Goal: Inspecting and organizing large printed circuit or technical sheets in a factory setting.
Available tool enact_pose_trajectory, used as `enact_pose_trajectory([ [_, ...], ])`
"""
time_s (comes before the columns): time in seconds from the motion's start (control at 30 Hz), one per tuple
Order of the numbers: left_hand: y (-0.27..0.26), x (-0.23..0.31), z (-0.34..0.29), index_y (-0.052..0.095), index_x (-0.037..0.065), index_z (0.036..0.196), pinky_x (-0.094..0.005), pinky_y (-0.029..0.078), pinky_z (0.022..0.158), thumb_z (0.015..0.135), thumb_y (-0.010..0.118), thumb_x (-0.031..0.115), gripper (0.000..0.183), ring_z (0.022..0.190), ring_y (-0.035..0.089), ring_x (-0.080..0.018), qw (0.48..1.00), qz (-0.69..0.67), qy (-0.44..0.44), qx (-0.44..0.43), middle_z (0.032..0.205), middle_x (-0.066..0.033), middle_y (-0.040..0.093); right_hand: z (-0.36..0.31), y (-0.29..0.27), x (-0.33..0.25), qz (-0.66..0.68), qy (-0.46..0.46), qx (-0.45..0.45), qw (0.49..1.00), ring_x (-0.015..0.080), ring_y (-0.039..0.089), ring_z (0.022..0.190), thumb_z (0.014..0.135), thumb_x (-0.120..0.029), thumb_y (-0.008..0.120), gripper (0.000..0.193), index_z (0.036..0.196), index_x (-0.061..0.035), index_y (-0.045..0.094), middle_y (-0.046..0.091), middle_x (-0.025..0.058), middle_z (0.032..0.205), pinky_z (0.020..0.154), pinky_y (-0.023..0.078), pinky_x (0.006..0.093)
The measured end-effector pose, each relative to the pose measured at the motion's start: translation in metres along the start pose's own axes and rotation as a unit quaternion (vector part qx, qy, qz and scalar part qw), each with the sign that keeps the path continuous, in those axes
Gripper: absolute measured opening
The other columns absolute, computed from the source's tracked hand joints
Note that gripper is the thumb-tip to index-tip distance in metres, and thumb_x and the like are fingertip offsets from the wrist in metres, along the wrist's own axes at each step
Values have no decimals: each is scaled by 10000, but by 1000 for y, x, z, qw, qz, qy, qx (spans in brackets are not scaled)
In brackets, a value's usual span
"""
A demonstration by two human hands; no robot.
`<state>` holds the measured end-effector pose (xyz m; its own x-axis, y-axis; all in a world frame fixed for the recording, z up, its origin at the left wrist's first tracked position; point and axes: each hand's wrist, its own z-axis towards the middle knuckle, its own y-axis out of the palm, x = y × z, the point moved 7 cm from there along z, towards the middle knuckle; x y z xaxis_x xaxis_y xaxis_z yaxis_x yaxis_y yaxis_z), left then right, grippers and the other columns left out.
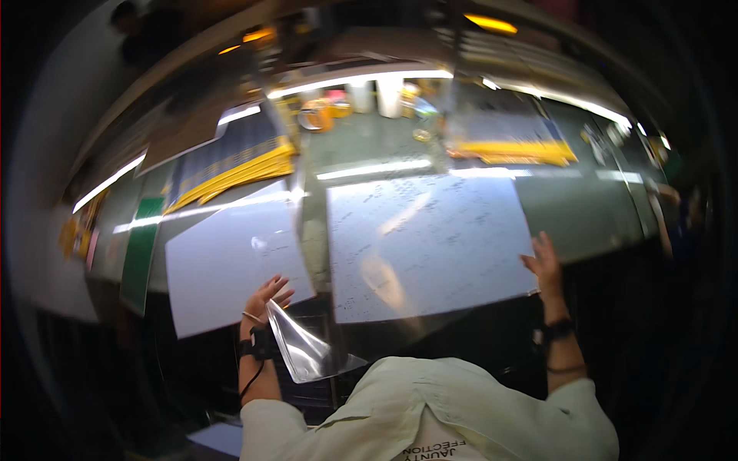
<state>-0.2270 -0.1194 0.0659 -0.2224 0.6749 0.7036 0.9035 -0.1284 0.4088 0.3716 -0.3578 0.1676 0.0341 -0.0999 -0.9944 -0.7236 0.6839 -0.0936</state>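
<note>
My left hand (pixel 270 293) is at the near edge of a plain white sheet (pixel 231 257), its fingers bent around the corner of a clear plastic sheet (pixel 301 346). That clear sheet curls and hangs down toward my body, with bright glare on it. To its right lies a larger pale glossy sheet (pixel 453 238) with dark specks or print and warm reflections across it. Beside this sheet's right edge is my right hand (pixel 546 265), fingers up and apart, thumb toward the sheet. Blur hides whether the thumb touches the edge.
Stacks of dark sheets with yellow edges stand at the back left (pixel 231 165) and back right (pixel 511 134). Tape rolls (pixel 315 115) and a white cup-like container (pixel 390 96) sit at the back middle. A green board (pixel 142 250) lies far left on the green worktop (pixel 361 146).
</note>
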Motion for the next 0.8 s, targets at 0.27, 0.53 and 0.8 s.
enact_pose_trajectory([
  [0.27,59,-12,35,486,34,1104,-300,519,598,865,512,143,265,777,619,-236,972,202,-1,118,1003,-105,586,-69,-97,143,-166,191,58,966,111,572,495,777,-15,541,74,780,28,601,589,74,611,443,463,228],
  [0.53,162,28,43,587,50,975,-220,486,507,866,519,141,158,670,637,-188,938,258,200,115,882,-97,637,-20,-138,146,-83,160,117,977,114,549,542,756,-19,564,52,718,11,543,556,61,631,503,460,232],
  [0.8,181,43,46,591,58,986,-225,504,553,870,511,141,163,685,640,-175,922,295,213,130,899,-95,637,-13,-149,167,-226,100,111,963,123,515,597,697,-35,630,101,693,-10,532,534,56,646,565,427,255],
])
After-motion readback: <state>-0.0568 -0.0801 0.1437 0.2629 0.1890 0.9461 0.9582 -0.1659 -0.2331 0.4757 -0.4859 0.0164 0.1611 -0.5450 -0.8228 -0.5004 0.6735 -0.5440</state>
